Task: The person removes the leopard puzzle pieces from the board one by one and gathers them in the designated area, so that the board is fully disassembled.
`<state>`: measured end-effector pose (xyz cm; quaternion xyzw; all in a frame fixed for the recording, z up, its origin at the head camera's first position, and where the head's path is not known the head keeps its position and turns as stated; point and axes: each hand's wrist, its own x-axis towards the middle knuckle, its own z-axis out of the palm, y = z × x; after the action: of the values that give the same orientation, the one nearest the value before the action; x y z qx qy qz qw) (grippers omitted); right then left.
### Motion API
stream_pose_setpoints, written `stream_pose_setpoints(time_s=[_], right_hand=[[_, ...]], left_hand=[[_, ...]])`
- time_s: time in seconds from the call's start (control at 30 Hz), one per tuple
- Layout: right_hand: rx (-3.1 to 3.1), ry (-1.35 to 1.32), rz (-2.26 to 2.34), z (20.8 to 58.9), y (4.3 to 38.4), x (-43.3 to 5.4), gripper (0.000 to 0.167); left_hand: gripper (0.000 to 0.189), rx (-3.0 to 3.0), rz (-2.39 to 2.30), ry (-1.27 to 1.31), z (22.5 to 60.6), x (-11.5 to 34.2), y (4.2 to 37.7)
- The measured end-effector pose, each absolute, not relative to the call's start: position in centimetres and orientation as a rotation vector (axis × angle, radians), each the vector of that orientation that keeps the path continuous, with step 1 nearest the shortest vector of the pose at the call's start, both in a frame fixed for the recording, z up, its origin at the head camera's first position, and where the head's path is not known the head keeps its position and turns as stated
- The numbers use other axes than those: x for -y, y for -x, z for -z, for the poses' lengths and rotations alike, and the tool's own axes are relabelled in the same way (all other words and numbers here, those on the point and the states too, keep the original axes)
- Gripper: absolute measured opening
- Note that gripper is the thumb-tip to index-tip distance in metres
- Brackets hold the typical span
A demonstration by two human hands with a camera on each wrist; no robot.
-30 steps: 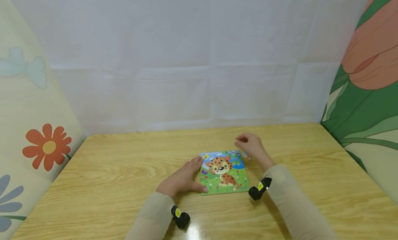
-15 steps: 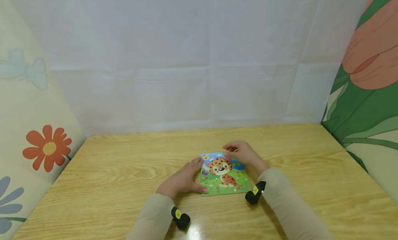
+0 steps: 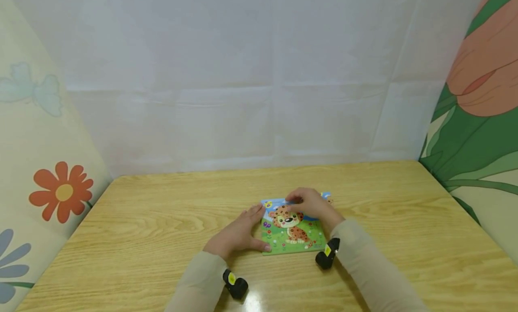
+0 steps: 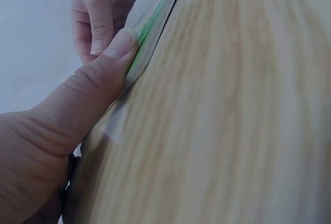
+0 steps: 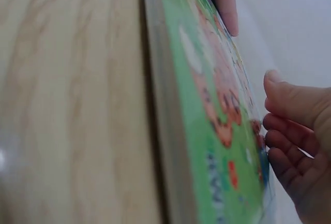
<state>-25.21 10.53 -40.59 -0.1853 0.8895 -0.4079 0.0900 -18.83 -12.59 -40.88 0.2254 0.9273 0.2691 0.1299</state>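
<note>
A square picture puzzle [image 3: 279, 238] with a spotted leopard on green grass lies flat on the table. My left hand [image 3: 238, 233] rests along its left side. Its thumb touches the lower left corner, and in the left wrist view the thumb [image 4: 108, 61] lies against the board's edge. My right hand [image 3: 313, 204] is over the puzzle's upper right part, fingers bent and tips close to the leopard's head. In the right wrist view, my right thumb and fingers [image 5: 289, 154] stand apart, with nothing visible between them. A small blue-and-brown piece [image 3: 326, 195] shows behind the right hand, partly hidden.
The wooden table [image 3: 162, 213] reaches back to a white cloth [image 3: 226, 123]. Painted walls stand on both sides, with an orange flower [image 3: 60, 193] on the left and a large pink bloom [image 3: 485, 78] on the right. Both wrists carry a small black camera [image 3: 234, 285].
My right hand has moved left and nearer, from beyond the puzzle's top right corner to over its upper part. The left hand has stayed in place.
</note>
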Motion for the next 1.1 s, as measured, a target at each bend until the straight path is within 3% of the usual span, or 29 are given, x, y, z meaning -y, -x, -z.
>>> stream_pose_setpoints(time_s=[0.43,1.1], right_hand=[[-2.682,0.739,1.036,40.67,25.39,-10.24,0.031],[-2.683,0.697,0.944,40.14,25.33,-9.91,0.030]], left_hand=[[0.107,-2.709,-0.760,-0.674,40.82,12.59,19.00],[0.104,-2.706,-0.766,-0.653,40.88,12.51,18.91]])
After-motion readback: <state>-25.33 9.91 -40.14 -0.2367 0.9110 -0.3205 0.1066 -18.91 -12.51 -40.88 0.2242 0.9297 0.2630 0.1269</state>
